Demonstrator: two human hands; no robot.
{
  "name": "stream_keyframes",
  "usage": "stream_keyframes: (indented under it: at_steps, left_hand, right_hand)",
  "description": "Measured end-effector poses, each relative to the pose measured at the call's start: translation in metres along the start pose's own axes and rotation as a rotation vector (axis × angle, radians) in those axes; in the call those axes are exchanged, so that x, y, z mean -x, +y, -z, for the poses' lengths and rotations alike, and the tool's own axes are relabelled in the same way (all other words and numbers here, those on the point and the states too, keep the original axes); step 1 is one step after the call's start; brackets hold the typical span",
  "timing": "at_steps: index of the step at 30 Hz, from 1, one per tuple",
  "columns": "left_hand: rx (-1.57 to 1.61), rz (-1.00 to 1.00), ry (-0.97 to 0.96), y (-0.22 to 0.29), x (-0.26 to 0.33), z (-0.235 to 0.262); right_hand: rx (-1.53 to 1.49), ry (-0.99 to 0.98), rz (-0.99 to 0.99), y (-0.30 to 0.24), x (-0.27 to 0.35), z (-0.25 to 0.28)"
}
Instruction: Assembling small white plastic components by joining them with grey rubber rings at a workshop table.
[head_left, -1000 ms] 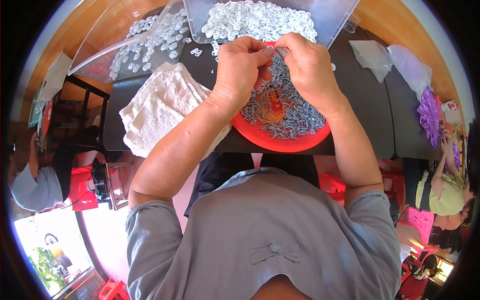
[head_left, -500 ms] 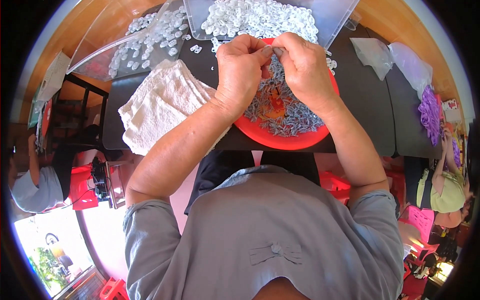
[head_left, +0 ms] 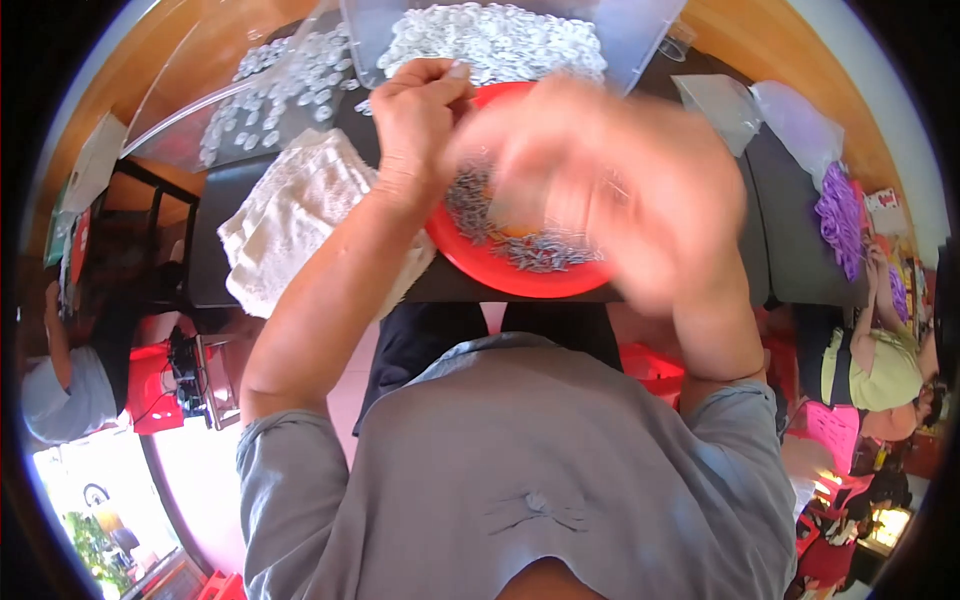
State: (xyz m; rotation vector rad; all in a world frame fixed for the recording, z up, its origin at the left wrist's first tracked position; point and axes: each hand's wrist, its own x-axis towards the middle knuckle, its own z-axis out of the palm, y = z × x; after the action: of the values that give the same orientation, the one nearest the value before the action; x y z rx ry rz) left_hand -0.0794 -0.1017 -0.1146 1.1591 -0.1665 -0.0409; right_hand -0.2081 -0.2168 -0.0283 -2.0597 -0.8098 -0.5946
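Observation:
My left hand is raised over the far left rim of a red round tray, thumb and fingers pinched together; whatever they hold is too small or hidden to name. Motion smears my right hand, which hangs over the tray's right side, so its fingers cannot be read. Many thin grey-blue slivers lie heaped in the tray, partly covered by the right hand. Beyond the hands, a clear plastic tub holds a heap of small whitish oval pieces.
A crumpled white towel lies left of the tray on the dark table. More whitish pieces sit in a clear container at the far left. Plastic bags and a purple bundle are at right. Other people sit at both sides.
My hands were together over the tray's far side, fingertips meeting. Now they have parted: the left moved slightly left, and the right swung right and nearer to me.

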Motion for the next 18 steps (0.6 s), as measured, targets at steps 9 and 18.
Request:
stream_keyframes:
  at_steps: [9,18]
  left_hand:
    - [-0.076,0.142,-0.171,-0.014,-0.003,-0.006]
    - [-0.151,0.119,-0.118,-0.011,0.003,-0.004]
  right_hand:
    - [-0.064,-0.177,-0.225,-0.116,0.008,-0.006]
    - [0.381,0.0,-0.258,-0.117,0.008,-0.003]
